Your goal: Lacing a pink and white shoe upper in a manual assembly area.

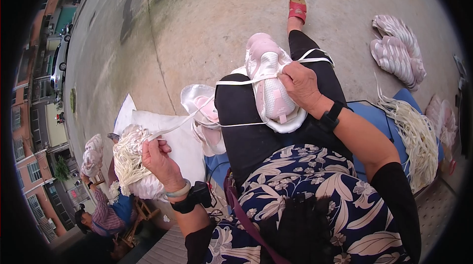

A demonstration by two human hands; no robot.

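A pink and white shoe upper (270, 91) lies across my lap with its toe end pointing away from me. My right hand (303, 86) is closed at its right edge, pinching a white shoelace (236, 83) where it crosses the tongue. One stretch of lace runs left over my knee, and a loop lies over the other knee. My left hand (161, 161) is out to the left, fingers pinched on a white lace that slants up toward the shoe parts. Right beside that hand is a thick bundle of cream laces (130, 158).
Pink and white shoe pieces (207, 116) lie by my left knee on a white sheet (185, 140). Stacked uppers (398, 52) rest on the concrete at far right, near another lace bundle (411, 131) on blue cloth. Another person (106, 212) sits at lower left, holding a stack of uppers.
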